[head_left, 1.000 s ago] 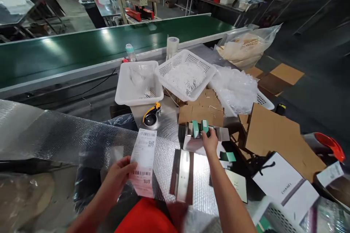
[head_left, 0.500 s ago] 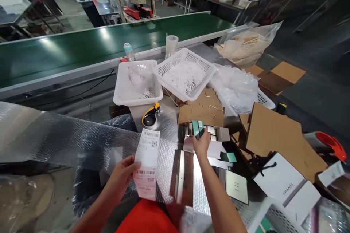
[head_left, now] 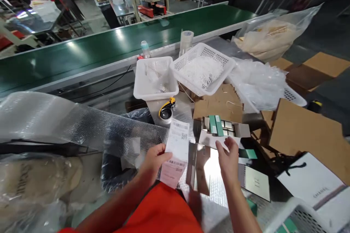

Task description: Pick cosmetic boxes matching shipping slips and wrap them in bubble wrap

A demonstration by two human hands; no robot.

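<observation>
In the head view, a green conveyor belt (head_left: 106,45) runs behind a metal surface (head_left: 186,111) bearing two white baskets (head_left: 139,89) and a tape dispenser (head_left: 165,113). The left hand (head_left: 153,161) has its grip closed on the left edge of a printed label sheet (head_left: 177,145), near bubble wrap (head_left: 90,114). The right hand (head_left: 228,158), grip parted, is just in front of an open carton (head_left: 209,139), where two green boxes (head_left: 218,126) lie side by side.

Left fingers (head_left: 164,157) pinch a printed paper label (head_left: 177,142)
</observation>
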